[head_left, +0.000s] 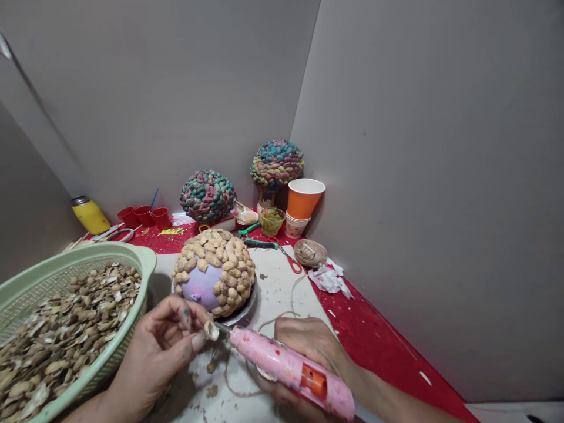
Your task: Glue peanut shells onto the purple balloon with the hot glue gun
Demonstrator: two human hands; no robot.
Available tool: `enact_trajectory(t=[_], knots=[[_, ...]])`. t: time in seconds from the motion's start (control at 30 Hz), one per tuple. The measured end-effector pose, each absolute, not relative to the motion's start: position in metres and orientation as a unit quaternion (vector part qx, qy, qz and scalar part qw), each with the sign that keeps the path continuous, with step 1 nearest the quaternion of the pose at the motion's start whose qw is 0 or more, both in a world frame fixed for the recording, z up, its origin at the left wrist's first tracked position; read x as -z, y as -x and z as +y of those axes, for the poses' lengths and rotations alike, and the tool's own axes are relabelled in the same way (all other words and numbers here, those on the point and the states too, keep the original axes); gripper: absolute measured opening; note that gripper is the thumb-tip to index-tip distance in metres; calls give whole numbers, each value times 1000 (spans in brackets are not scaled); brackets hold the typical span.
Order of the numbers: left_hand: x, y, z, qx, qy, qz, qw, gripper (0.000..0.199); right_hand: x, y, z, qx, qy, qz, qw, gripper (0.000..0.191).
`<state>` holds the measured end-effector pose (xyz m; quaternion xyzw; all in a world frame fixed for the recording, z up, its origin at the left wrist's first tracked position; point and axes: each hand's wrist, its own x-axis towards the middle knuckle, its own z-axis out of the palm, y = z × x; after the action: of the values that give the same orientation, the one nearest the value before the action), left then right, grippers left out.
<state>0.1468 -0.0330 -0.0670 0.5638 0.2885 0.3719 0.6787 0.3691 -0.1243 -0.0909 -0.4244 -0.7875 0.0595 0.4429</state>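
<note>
Between thumb and fingers, my left hand (pixel 161 346) pinches a peanut shell (pixel 211 330), its pale hollow side showing. My right hand (pixel 308 346) is wrapped round a pink hot glue gun (pixel 273 358) with an orange part on its body. The gun's metal nozzle points left and is right at the shell. Just beyond my hands, a purple ball (pixel 203 288) partly covered in peanut shells (pixel 227 258) rests in a round dish (pixel 249 305). A bare purple patch faces me.
A green basket (pixel 147 264) of peanut shells stands at left. Behind are two coloured shell-covered balls (pixel 208 195), red cups (pixel 143 215), an orange paper cup (pixel 304 198), red-handled scissors (pixel 288 258), a twine ball (pixel 311 252) and crumpled tissue (pixel 330 279). Grey walls enclose the table.
</note>
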Motion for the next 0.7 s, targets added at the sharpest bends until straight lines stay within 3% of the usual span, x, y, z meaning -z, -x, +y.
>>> enact_trajectory(t=[0.27,0.57,0.7], knots=[[77,-147,-38,-323,-627,301,643,24,77,-370,-125,-117,441,-763,458,43],[87,-156,-52,-201,-833,224,465,9,84,-372,-123,-79,432,-769,466,34],[95,-158,-53,-196,-787,255,527,14,81,-372,-123,-77,421,-769,476,35]])
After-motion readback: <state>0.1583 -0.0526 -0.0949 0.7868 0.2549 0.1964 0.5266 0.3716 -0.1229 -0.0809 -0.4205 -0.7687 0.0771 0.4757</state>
